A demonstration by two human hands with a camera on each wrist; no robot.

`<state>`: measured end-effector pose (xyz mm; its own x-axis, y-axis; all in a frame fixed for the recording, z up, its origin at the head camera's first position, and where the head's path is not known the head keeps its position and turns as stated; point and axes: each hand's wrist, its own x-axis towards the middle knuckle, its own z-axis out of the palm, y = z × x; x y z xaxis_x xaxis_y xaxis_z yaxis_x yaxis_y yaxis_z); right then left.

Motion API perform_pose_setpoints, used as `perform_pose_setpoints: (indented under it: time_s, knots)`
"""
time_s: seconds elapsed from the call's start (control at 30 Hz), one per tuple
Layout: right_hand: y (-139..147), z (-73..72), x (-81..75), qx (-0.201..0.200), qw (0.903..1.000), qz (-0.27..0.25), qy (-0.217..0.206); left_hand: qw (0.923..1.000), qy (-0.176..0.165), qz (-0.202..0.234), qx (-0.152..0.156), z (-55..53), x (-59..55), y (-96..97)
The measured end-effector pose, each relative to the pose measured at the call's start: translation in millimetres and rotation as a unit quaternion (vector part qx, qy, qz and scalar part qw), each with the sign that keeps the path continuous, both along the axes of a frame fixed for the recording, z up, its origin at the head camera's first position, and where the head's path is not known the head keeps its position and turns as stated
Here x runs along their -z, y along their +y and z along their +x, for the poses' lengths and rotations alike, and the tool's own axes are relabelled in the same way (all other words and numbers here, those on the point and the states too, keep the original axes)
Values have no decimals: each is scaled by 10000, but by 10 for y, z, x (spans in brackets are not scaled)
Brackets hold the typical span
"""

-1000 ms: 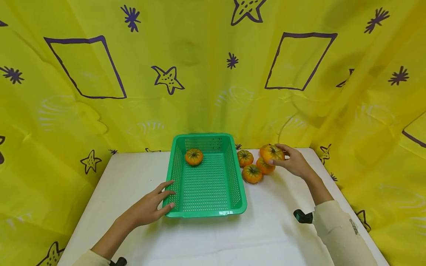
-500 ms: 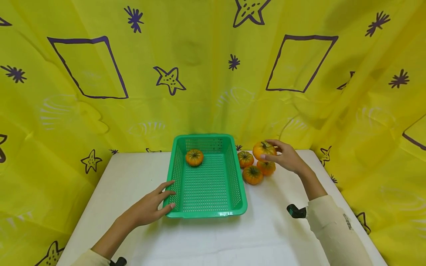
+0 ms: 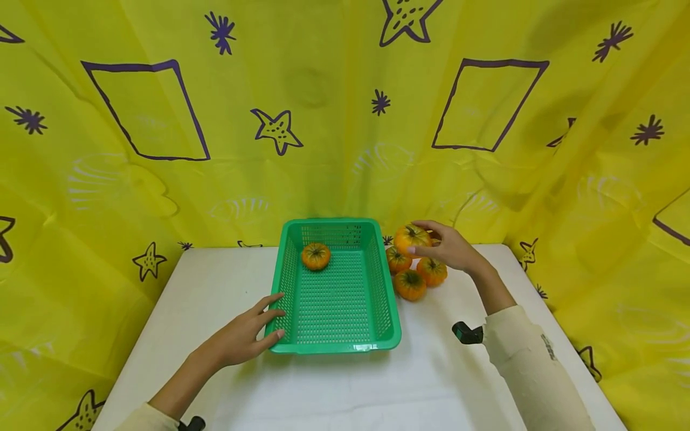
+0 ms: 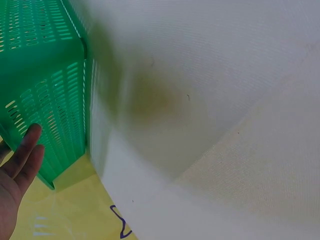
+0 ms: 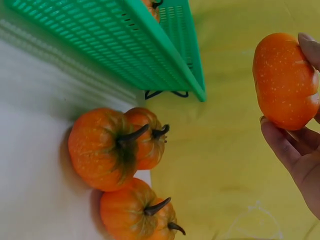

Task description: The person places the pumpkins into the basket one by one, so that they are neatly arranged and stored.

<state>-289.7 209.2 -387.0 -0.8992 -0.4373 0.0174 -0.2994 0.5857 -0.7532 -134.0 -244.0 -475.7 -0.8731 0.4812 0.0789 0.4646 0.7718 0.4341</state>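
My right hand (image 3: 450, 245) holds a small orange pumpkin (image 3: 412, 240) between thumb and fingers, raised above the table just right of the green basket (image 3: 334, 348). In the right wrist view the held pumpkin (image 5: 282, 82) shows its smooth, speckled side. Under and beside it, several more small pumpkins (image 3: 409, 285) with dark stems stand on the table. One pumpkin (image 3: 315, 256) lies inside the basket, near its back left corner. At the basket's left rim rests my left hand (image 3: 242, 335), fingers spread and nearly straight; the left wrist view shows fingers (image 4: 30, 150) along the perforated wall.
A white cloth (image 3: 345, 395) covers the table. Yellow curtains (image 3: 323, 179) with purple drawings stand close behind and on both sides. The basket's back rim is near the rear curtain. Dark wrist devices (image 3: 467, 333) stick out from the sleeves.
My right hand has carried its pumpkin leftward and slightly up, from over the right of the group to near the basket's right rim. The left hand and basket have stayed put.
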Motion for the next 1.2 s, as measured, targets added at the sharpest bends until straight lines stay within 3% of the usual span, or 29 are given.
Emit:
perform_pose_setpoints:
  time_s: [0.43,1.2]
  knots:
    - [-298,-125,-13,-537,9984,47,-178,10000,-24,-25,3,-9,-2,-2]
    - [-1004,-282,113,-863,9948,-64,-542,10000,-20,9,-1,-11,24,-15]
